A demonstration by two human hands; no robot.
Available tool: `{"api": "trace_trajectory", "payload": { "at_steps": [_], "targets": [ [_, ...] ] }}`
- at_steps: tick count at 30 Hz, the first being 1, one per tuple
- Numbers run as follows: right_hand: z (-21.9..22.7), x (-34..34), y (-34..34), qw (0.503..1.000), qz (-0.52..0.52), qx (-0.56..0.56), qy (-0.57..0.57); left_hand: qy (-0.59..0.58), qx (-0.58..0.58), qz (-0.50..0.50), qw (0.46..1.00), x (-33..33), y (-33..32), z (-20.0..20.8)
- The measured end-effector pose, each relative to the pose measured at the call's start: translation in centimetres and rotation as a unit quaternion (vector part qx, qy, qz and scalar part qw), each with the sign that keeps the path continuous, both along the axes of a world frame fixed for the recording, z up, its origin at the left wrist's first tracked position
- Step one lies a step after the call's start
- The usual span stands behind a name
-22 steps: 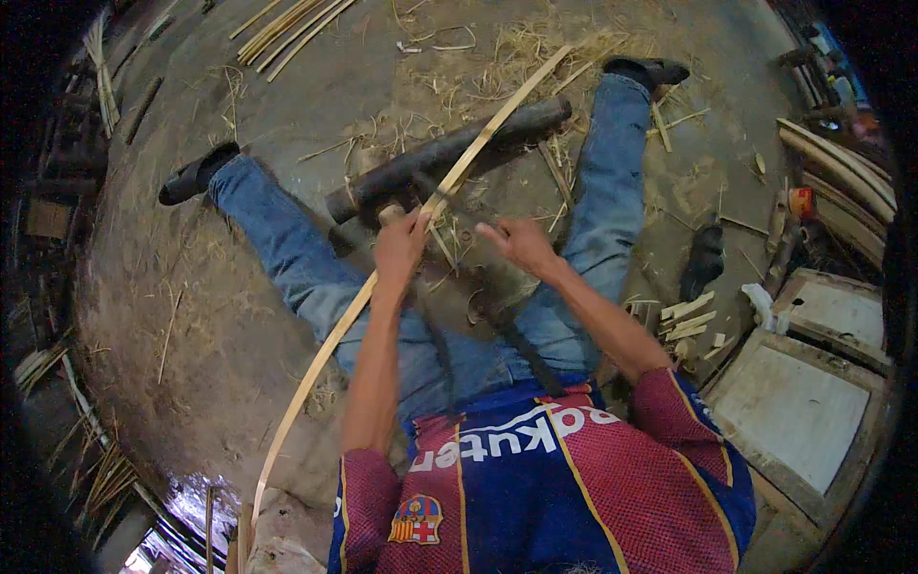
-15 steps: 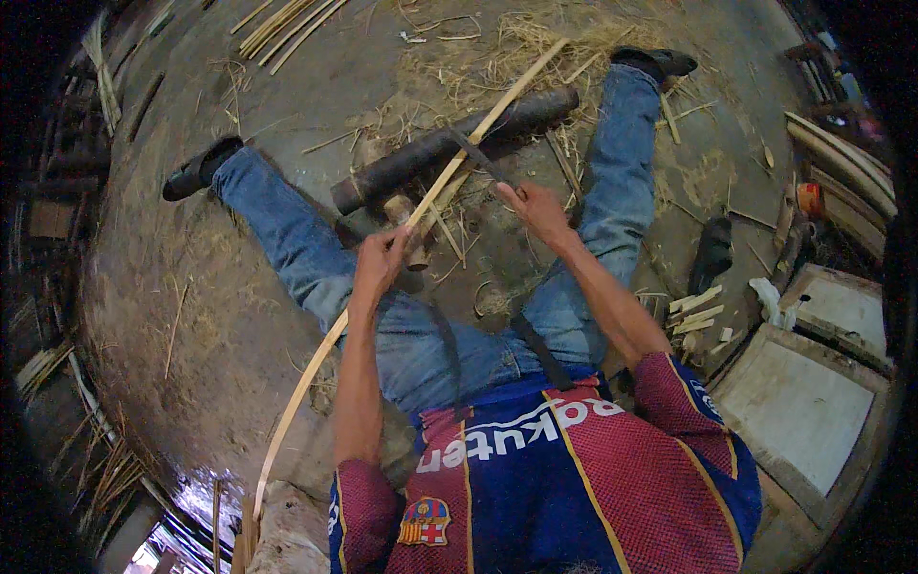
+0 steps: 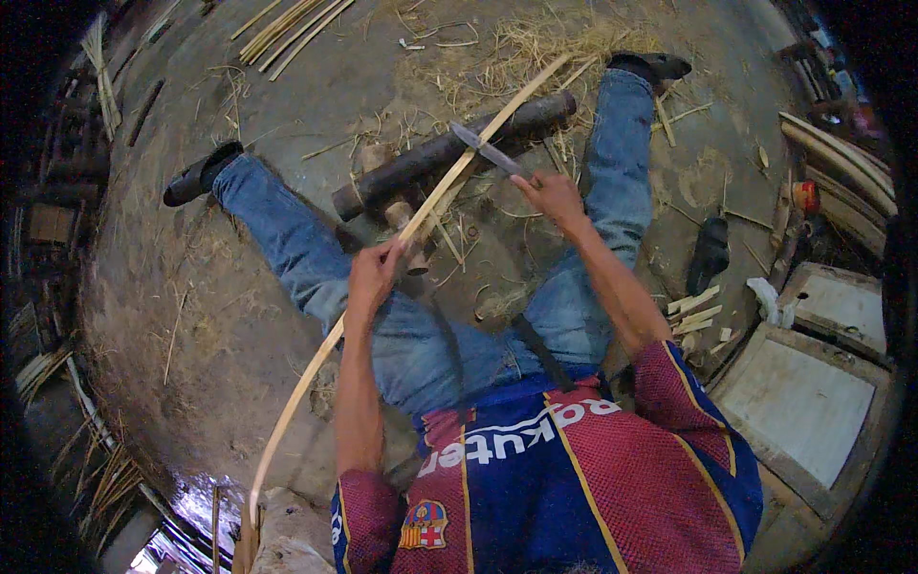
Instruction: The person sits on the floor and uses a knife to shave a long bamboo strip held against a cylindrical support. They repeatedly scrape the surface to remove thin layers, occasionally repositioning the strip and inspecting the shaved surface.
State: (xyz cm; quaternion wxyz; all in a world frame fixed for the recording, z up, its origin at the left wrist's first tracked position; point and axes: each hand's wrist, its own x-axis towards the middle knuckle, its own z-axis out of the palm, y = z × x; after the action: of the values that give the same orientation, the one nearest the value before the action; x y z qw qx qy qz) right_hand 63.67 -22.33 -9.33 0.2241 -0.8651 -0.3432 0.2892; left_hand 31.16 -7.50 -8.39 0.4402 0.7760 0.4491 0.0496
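Observation:
A long, pale strip, bamboo by its look (image 3: 438, 189), runs from beside my left hip up across a dark round log (image 3: 382, 182) on the floor between my legs. Its lower part bends in a curve. My left hand (image 3: 375, 273) is closed on the strip near my left thigh. In my right hand (image 3: 553, 198) is a knife (image 3: 490, 151), gripped by its handle. The blade lies across the strip close to the log, its tip pointing to the upper left. The handle is mostly hidden by my fingers.
Under the log lies a short wooden piece (image 3: 400, 218). Fine shavings (image 3: 545, 43) are heaped beyond it. More strips (image 3: 287, 29) lie at the far left. To my right are short offcuts (image 3: 696, 311), a dark sheath-like object (image 3: 709, 256) and framed panels (image 3: 803, 411).
The strip and my left hand have come slightly toward me. My right hand has shifted a little right, and the knife blade now shows its broad face.

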Motion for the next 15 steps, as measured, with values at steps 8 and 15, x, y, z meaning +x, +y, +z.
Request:
{"api": "trace_trajectory", "payload": {
  "at_steps": [8,15],
  "targets": [
    [-1.5,2.7,-0.4,0.99,0.056,0.053,-0.119,-0.009,0.027,0.013,1.0,-0.3,-0.5,1.7],
    [-1.6,1.9,0.8,0.971,0.163,0.103,-0.14,0.014,0.01,0.028,0.999,-3.1,-1.2,2.1]
  ]
}}
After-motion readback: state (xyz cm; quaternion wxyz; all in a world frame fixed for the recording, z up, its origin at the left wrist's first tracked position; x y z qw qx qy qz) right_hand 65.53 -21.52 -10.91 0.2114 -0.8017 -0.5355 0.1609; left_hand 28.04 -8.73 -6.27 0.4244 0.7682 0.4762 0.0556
